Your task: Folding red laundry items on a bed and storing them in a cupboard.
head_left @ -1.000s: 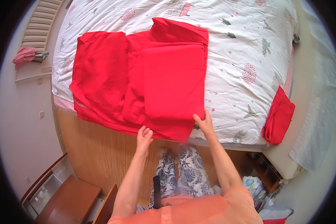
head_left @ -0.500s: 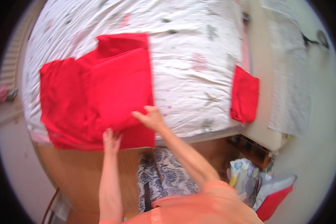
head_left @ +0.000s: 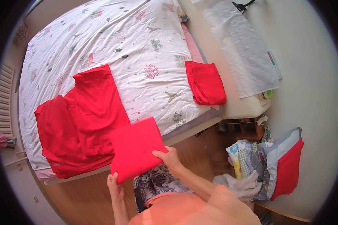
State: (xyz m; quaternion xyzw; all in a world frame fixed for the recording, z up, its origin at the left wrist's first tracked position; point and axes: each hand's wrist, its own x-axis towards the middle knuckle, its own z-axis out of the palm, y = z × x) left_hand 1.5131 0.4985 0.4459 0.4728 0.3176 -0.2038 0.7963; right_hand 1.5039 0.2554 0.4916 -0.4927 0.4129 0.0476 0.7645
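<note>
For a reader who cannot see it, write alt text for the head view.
Both hands, left hand and right hand, hold a folded red cloth at the edge of a floral bed. More red fabric lies spread on it, beside another folded red piece.

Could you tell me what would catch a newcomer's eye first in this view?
The folded red cloth held between the left hand and right hand at the bed's near edge. Left of it, a pile of red garments lies on the floral bedsheet, and another folded red piece sits at the bed's right side.
</note>
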